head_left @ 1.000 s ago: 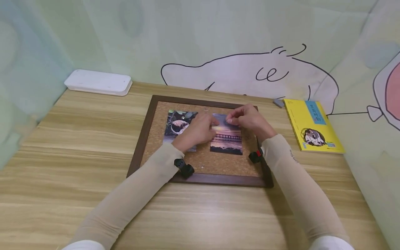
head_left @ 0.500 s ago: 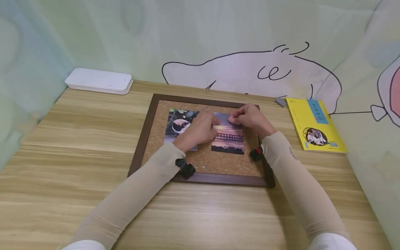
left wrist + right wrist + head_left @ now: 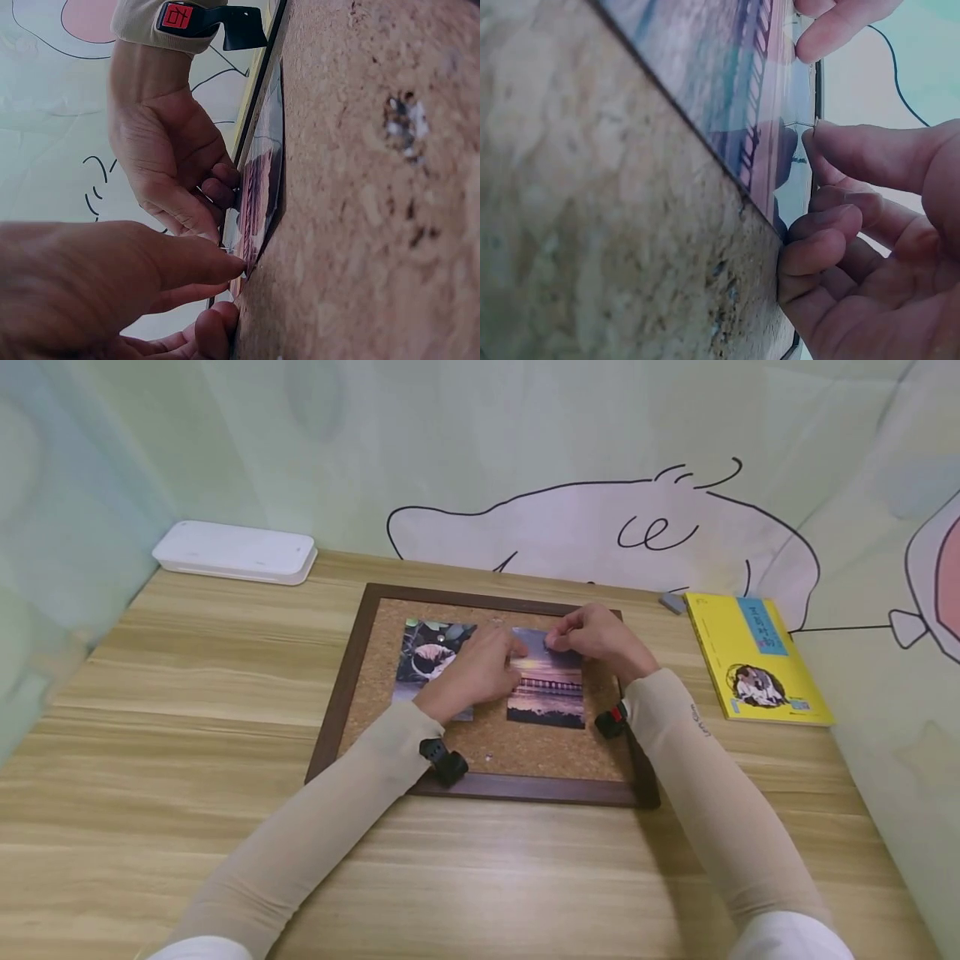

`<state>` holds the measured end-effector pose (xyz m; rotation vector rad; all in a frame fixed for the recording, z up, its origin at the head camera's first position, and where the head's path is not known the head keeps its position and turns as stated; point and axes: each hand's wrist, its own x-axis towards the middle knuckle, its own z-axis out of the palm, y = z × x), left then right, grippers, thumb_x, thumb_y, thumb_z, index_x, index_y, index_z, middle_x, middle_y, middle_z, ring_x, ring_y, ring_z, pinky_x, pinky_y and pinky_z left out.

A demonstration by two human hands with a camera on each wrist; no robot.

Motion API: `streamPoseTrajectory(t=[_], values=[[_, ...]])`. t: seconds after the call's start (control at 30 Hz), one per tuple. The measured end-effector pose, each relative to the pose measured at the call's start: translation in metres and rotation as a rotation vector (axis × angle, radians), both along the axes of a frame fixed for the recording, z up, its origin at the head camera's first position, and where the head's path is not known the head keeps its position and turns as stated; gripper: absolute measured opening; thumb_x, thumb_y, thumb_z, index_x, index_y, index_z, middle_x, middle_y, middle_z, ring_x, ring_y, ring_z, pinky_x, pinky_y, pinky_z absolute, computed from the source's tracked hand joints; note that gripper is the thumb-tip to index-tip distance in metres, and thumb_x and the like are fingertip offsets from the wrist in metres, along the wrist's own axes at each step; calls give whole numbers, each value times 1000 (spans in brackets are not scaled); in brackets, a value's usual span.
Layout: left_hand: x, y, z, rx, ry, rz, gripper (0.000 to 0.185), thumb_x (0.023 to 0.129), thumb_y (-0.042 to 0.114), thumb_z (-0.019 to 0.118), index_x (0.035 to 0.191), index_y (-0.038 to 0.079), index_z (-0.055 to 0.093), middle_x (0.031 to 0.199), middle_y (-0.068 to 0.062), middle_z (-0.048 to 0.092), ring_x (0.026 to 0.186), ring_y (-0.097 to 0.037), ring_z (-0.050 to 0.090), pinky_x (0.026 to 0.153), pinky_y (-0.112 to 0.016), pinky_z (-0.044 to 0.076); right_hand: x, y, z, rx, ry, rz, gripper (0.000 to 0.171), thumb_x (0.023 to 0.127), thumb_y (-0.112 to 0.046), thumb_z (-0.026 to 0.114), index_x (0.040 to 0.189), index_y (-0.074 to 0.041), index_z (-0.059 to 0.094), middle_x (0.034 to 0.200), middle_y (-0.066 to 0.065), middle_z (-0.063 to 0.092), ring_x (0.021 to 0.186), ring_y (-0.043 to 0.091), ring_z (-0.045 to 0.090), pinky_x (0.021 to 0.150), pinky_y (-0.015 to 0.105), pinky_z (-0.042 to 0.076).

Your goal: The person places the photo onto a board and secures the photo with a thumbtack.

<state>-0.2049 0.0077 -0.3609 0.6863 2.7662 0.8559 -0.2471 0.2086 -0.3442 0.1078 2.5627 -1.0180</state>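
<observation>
A framed cork board lies on the table with two photos on it. My left hand rests over the gap between them, its fingertips on the left edge of the sunset pier photo. At that photo's upper part, my right hand pinches a thumbtack between thumb and index finger; the thin pin points at the glossy surface in the right wrist view. The other fingers of the right hand curl against the board. My left forearm and hand partly cover the cat photo, which has a tack near its top.
A small shiny tack sits on the cork near the lower frame. A yellow book and a small grey block lie at the right. A white case stands at the back left, against the printed wall cloth.
The right hand shifts very slightly at the top of the pier photo, still pinching the tack. The left hand stays in place. The view moves a little.
</observation>
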Motion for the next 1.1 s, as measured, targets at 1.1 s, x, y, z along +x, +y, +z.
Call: streamPoseTrajectory(t=[1.1], values=[[2, -63, 7, 43, 191, -104, 48, 92, 22, 71, 137, 10, 61, 116, -10, 65, 95, -24, 59, 85, -41, 48, 26, 21, -1, 63, 188, 179, 37, 99, -38, 61, 125, -12, 63, 122, 13, 64, 111, 29, 58, 95, 48, 47]])
